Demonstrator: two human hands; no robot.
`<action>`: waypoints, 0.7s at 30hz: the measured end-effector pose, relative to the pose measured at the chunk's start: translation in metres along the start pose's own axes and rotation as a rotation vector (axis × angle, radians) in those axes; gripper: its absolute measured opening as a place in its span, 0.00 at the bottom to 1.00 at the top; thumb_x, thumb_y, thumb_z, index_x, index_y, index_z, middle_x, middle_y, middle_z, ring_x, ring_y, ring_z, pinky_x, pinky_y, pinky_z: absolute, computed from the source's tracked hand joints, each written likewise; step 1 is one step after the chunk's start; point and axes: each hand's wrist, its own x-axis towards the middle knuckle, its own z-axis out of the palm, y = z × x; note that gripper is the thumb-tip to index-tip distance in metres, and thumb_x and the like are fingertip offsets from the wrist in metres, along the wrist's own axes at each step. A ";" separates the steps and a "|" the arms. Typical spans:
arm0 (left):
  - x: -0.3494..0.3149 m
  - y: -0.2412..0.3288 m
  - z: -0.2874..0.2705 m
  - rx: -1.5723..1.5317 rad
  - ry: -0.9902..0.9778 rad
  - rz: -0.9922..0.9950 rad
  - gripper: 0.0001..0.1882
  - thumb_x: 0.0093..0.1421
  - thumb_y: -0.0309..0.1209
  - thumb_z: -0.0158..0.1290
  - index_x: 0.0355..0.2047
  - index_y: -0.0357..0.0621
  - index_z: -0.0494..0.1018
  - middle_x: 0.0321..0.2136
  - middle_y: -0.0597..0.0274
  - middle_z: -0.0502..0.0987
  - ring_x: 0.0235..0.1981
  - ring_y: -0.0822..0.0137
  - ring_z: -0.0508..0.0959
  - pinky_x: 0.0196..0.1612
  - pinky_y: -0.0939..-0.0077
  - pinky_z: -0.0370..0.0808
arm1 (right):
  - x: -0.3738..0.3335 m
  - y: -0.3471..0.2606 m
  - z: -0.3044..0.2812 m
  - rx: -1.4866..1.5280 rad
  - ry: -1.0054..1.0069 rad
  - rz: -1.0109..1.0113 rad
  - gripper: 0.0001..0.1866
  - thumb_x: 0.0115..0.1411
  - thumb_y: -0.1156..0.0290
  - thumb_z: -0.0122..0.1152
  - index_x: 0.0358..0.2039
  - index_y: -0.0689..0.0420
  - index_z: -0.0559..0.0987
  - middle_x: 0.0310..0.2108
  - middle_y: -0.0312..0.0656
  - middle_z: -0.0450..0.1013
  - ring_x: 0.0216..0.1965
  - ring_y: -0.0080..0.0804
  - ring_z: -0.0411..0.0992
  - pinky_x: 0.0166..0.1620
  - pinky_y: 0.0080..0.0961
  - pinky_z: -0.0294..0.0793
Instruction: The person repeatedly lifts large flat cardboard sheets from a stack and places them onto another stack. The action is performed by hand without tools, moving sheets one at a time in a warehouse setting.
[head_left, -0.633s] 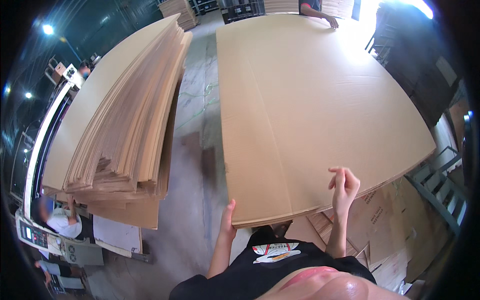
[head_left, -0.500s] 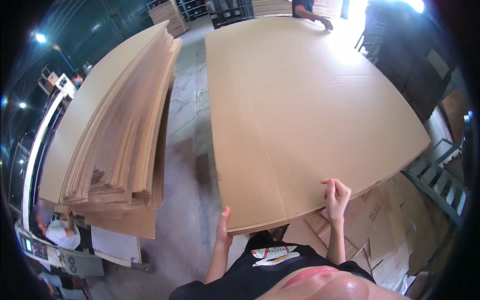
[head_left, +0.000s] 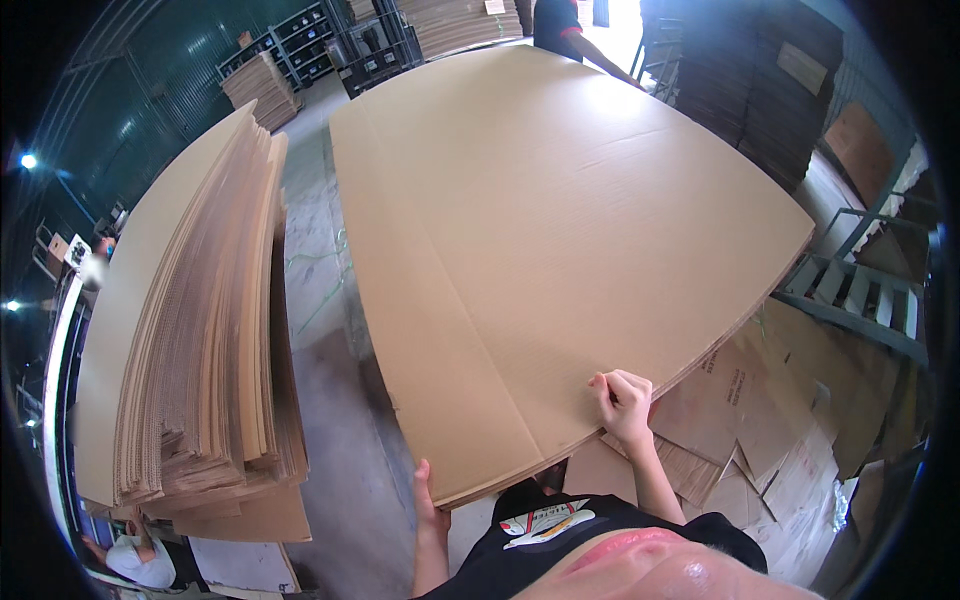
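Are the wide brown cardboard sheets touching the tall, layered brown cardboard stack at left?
Apart: the head view shows grey floor between the sheets and the stack.

You are in a big workshop or factory, with a tall cardboard pile (head_left: 200, 320) on your left, wide cardboard sheets (head_left: 550, 240) in front of you, a green ridged wall (head_left: 165, 85), shelves (head_left: 303, 44) far back, a bright lamp (head_left: 28, 161), a grey floor (head_left: 345, 430)
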 end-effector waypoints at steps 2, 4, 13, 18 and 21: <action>0.000 0.001 0.001 -0.005 -0.004 0.012 0.32 0.66 0.53 0.44 0.58 0.39 0.66 0.52 0.57 0.74 0.53 0.63 0.74 0.56 0.66 0.71 | 0.000 -0.002 0.000 0.009 0.020 -0.002 0.14 0.57 0.75 0.62 0.16 0.59 0.73 0.12 0.42 0.65 0.13 0.36 0.65 0.19 0.31 0.62; 0.001 0.000 0.001 -0.015 0.008 0.020 0.31 0.66 0.53 0.44 0.58 0.40 0.66 0.52 0.57 0.75 0.53 0.63 0.75 0.55 0.66 0.71 | -0.001 -0.001 0.000 0.004 0.024 -0.005 0.14 0.57 0.75 0.62 0.15 0.59 0.73 0.12 0.42 0.65 0.12 0.36 0.65 0.19 0.31 0.62; 0.002 -0.001 0.002 -0.063 -0.023 0.025 0.30 0.66 0.49 0.44 0.59 0.36 0.65 0.54 0.55 0.73 0.56 0.62 0.73 0.57 0.67 0.69 | -0.001 0.002 0.001 0.000 0.011 -0.028 0.12 0.58 0.76 0.60 0.17 0.61 0.78 0.12 0.43 0.68 0.12 0.33 0.65 0.18 0.27 0.62; 0.002 -0.003 0.002 -0.080 -0.042 0.042 0.30 0.67 0.48 0.44 0.59 0.36 0.65 0.53 0.55 0.73 0.55 0.62 0.73 0.57 0.68 0.69 | 0.003 0.000 -0.002 -0.029 -0.003 -0.009 0.11 0.57 0.76 0.61 0.17 0.61 0.78 0.13 0.44 0.70 0.12 0.34 0.66 0.19 0.28 0.63; 0.001 -0.001 0.005 -0.057 -0.023 0.057 0.30 0.67 0.48 0.44 0.59 0.36 0.65 0.53 0.54 0.73 0.55 0.62 0.73 0.57 0.68 0.69 | 0.002 0.001 -0.002 -0.040 -0.015 0.003 0.11 0.57 0.76 0.60 0.17 0.61 0.78 0.13 0.44 0.70 0.12 0.34 0.67 0.19 0.28 0.63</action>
